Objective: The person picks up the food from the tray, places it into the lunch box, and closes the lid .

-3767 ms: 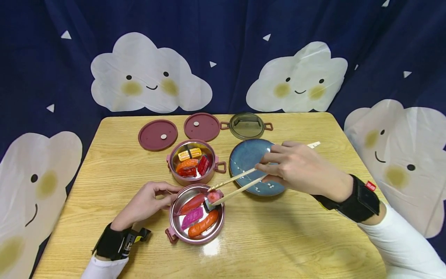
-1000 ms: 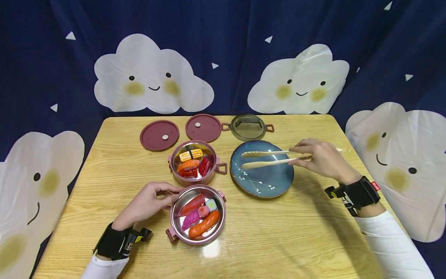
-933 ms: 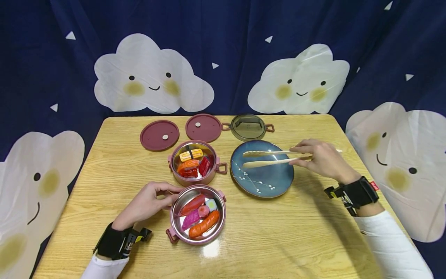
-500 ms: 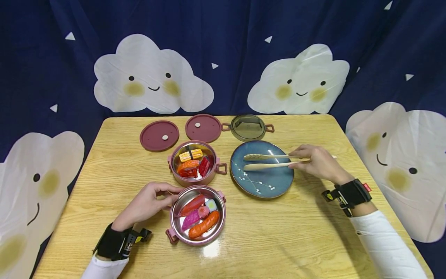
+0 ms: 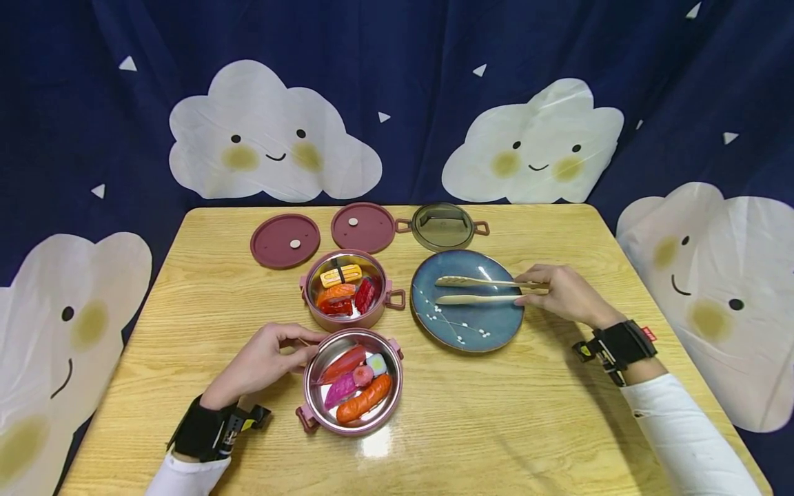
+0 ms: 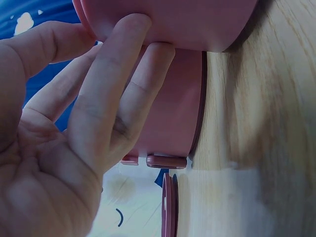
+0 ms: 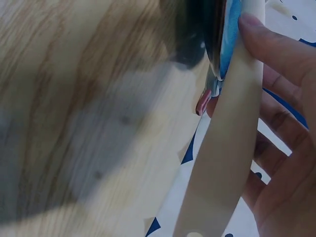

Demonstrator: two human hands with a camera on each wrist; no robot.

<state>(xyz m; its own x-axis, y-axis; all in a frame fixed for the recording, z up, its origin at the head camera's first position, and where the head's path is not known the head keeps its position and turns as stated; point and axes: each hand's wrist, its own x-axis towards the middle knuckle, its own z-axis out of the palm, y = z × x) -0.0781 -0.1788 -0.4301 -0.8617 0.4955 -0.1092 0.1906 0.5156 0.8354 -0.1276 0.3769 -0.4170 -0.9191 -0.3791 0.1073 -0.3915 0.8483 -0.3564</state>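
Note:
My left hand rests against the outer wall of the near pink pot, its fingertips on the side and up by the rim. Inside that pot lie a toy sausage, a purple piece, a red piece, a small pink round piece and a white roll. On the right, my right hand holds pale wooden tongs low over the blue plate, arms apart and nothing between their tips. In the right wrist view, the thumb lies along one broad arm of the tongs.
Behind the near pot stands a second pink pot with several toy sushi pieces. Two maroon lids and a dark see-through lid with handles lie along the table's back edge.
The right hand has moved from the near pot over to the plate with the tongs, then lowered them. The pink piece and white roll have shifted in the pot. The left hand stays put.

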